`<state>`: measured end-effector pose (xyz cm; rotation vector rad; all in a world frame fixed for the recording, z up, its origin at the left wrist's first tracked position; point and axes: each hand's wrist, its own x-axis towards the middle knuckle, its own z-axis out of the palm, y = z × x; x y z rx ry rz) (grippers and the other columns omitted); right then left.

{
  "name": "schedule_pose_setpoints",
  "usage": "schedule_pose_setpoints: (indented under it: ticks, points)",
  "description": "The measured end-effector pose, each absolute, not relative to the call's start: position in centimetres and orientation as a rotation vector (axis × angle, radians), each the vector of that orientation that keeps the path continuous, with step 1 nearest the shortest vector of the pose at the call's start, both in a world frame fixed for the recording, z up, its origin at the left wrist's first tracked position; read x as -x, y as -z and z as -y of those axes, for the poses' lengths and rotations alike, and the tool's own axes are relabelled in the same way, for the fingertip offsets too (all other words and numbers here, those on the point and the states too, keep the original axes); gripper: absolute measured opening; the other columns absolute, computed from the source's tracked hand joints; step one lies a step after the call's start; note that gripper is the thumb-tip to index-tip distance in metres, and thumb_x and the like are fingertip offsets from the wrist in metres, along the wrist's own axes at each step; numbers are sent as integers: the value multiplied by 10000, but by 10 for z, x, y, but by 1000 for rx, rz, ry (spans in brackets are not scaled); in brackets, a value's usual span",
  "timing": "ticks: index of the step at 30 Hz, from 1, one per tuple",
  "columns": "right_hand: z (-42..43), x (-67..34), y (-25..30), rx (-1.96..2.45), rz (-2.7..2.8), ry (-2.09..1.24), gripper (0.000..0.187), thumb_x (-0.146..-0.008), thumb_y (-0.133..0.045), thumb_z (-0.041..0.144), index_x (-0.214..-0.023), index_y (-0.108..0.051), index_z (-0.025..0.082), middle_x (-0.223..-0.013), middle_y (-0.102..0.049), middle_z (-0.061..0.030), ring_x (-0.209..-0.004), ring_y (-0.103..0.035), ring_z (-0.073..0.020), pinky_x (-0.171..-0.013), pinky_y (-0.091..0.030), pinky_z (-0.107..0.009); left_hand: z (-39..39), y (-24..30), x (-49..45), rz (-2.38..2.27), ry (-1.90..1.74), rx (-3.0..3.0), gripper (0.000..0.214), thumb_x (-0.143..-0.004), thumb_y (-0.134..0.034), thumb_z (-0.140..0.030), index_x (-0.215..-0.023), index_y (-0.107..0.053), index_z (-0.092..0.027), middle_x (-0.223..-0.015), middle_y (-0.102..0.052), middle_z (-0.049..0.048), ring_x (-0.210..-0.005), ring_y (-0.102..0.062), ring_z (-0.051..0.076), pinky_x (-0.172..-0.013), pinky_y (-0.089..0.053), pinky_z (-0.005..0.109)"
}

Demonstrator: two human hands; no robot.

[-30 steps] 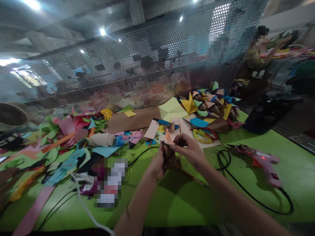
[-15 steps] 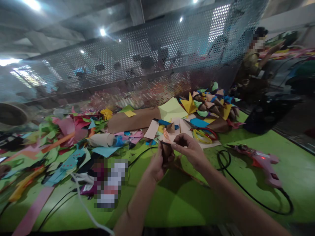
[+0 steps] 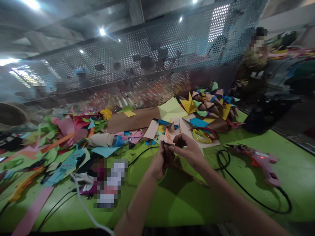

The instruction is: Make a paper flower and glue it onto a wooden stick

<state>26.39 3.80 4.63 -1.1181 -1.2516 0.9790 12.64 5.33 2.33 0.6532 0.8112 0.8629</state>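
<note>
My left hand (image 3: 160,161) is closed around a small paper piece (image 3: 168,137) with a folded peach top, a dark band and a brown lower part. My right hand (image 3: 188,149) pinches the band's edge from the right side. Fingers hide much of the brown part. Both hands are above the green table (image 3: 197,209). Just beyond them lie scissors (image 3: 205,135) with yellow and red handles, on pale paper. A pink glue gun (image 3: 261,162) with a lit red light rests to the right of my right hand.
Similar paper pieces (image 3: 209,103) are heaped at the back right. Coloured scraps (image 3: 66,131) cover the left side. A power strip (image 3: 110,185), cables and a yellow glue gun (image 3: 26,185) lie there too. A perforated metal screen (image 3: 137,72) stands behind; a person (image 3: 253,68) is beyond.
My hands have shifted very slightly, and the paper piece has moved a little to the right within them. The person at the back right has lowered an outstretched arm.
</note>
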Motion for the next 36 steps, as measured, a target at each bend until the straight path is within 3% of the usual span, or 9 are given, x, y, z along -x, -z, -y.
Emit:
schedule_pose_setpoints:
  ticks: [5, 10, 17, 25, 36]
  points:
    - [-38, -264, -44, 1143, 1282, -920, 268, -738, -747, 407, -795, -564, 220, -716, -533, 21, -671, -476, -159, -614, -384, -290, -51, -20, -126, -832, -885, -679, 630, -667, -639, -795, -764, -509, -186, -524, -413, -84, -426, -349, 51, -392, -209, 158]
    - [-38, -265, -45, 1104, 1272, -992, 269, -748, -746, 418, -855, -601, 219, -745, -576, 9, -691, -518, -169, -619, -396, -290, -54, -20, -125, -810, -888, -604, 628, -667, -670, -770, -818, -544, -174, -565, -490, -58, -436, -392, 51, -382, -217, 141]
    - [-43, -266, -40, 1047, 1155, -1105, 324, -718, -771, 473, -843, -616, 218, -776, -607, 0, -740, -549, -178, -666, -426, -297, -56, -30, -119, -677, -762, -646, 688, -747, -476, -846, -750, -529, -160, -517, -471, -36, -371, -286, 43, -341, -137, 155]
    - [-40, -264, -45, 1046, 1142, -1122, 342, -663, -809, 458, -771, -600, 211, -727, -574, 9, -677, -512, -159, -624, -406, -289, -51, -23, -120, -702, -782, -701, 578, -704, -699, -706, -830, -558, -159, -597, -483, -58, -416, -308, 25, -356, -160, 127]
    - [-40, -264, -43, 1084, 1200, -1030, 315, -699, -779, 450, -791, -601, 208, -726, -574, 5, -672, -506, -159, -605, -396, -281, -51, -24, -122, -731, -806, -687, 590, -697, -699, -715, -827, -544, -161, -608, -480, -57, -422, -315, 21, -348, -154, 124]
